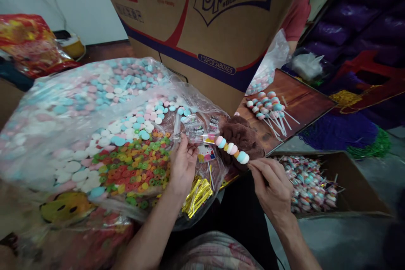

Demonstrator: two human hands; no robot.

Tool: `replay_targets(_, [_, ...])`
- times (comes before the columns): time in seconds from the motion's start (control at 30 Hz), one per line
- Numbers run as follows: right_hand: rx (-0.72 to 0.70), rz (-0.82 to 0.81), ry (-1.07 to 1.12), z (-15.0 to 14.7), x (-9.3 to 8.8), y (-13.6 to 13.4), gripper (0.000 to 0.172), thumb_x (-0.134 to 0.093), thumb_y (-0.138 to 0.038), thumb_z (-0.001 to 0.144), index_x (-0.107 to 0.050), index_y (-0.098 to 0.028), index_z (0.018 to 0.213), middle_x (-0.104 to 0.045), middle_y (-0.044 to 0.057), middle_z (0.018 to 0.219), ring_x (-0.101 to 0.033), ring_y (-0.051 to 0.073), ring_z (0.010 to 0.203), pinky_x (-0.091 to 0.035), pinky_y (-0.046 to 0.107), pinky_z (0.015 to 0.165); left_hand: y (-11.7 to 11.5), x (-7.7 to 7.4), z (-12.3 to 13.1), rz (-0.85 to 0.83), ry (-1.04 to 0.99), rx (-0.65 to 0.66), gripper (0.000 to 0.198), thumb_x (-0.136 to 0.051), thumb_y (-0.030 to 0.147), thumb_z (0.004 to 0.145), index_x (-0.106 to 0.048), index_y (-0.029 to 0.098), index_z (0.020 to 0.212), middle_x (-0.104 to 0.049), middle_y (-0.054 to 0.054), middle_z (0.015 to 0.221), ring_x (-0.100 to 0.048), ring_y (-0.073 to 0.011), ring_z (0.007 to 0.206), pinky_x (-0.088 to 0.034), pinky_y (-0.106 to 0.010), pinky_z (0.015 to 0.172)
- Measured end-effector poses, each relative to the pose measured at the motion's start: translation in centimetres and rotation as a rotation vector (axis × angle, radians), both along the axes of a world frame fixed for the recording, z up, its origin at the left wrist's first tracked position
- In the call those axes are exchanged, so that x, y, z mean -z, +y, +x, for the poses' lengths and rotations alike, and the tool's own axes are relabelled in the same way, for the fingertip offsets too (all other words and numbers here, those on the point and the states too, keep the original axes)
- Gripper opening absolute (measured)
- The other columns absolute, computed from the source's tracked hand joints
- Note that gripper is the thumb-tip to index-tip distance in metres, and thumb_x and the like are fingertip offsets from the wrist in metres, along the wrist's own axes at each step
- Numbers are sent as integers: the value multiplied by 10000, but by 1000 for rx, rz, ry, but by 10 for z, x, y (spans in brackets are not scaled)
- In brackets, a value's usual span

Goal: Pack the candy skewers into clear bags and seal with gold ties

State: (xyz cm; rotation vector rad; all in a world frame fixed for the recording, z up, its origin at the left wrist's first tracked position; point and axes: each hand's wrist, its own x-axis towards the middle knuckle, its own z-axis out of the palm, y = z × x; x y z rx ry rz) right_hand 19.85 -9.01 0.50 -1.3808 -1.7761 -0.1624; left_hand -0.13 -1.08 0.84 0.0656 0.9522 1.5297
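Note:
A candy skewer [232, 149] of pink, white and blue marshmallows with small orange pieces between them is held out in front of me. My right hand [274, 185] pinches the skewer at its near end, by the white and blue marshmallows. My left hand [185, 162] has its thumb and fingers closed on a clear plastic sleeve [193, 136] at the skewer's far end. How far the tip sits inside the sleeve I cannot tell. Below my left hand lie gold twist ties [199, 196]. Printed wrappers [192, 123] lie just beyond it.
Left lies a big clear bag of marshmallows [107, 84] beside gummy rings [136, 166]. A tall carton [202, 29] stands ahead. Finished-looking skewers [268, 103] lie by a brown cloth [243, 139]. At right, a box [357, 194] holds wrapped skewers [310, 185]. Another person's sleeve [295, 17] shows behind.

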Motion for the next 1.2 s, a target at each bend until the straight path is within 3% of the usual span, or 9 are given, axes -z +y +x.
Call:
replay_targets(0.2, [-22, 4, -77, 0, -5, -4, 109, -619, -109, 878, -656, -195, 934, -667, 57, 817, -604, 174, 753, -460, 332, 713, -2, 2, 2, 42, 62, -14, 304, -837, 331, 673, -661, 174, 867, -682, 9, 821, -639, -89, 716, -505, -208, 677])
replay_targets(0.43, [-227, -278, 201, 1, -12, -1, 96, -587, -169, 901, -649, -215, 844, -663, 31, 809, -624, 157, 727, -484, 301, 674, 0, 3, 2, 172, 189, 77, 288, -821, 365, 679, -645, 160, 780, -663, 10, 740, -624, -89, 656, -494, -204, 641])
replay_targets(0.63, [-124, -288, 362, -17, -6, 3, 123, -583, -212, 909, -638, -210, 798, -614, 19, 741, -588, 146, 673, -477, 278, 626, -4, 2, 12, 168, 209, 106, 308, -814, 368, 685, -654, 184, 874, -703, -10, 844, -664, -111, 710, -508, -235, 688])
replay_targets(0.77, [-148, -342, 403, -21, -4, 2, 123, -579, -197, 912, -647, -201, 809, -586, 10, 738, -568, 135, 673, -461, 265, 625, -3, 6, 11, 179, 168, 91, 323, -807, 386, 693, -630, 182, 871, -701, -10, 824, -671, -116, 693, -510, -242, 682])
replay_targets(0.93, [-130, -393, 410, -18, -4, 2, 144, -588, -216, 904, -658, -199, 779, -544, -9, 689, -529, 120, 612, -410, 244, 554, -2, 11, 8, 175, 185, 86, 339, -788, 407, 711, -611, 183, 894, -711, -28, 848, -689, -137, 726, -517, -249, 677])
replay_targets(1.2, [-117, -414, 380, -20, -1, 0, 168, -562, -233, 921, -652, -199, 783, -532, -8, 695, -519, 122, 620, -411, 248, 580, -5, 10, 13, 169, 214, 26, 320, -771, 413, 721, -569, 194, 837, -708, -16, 817, -707, -154, 762, -528, -269, 711])
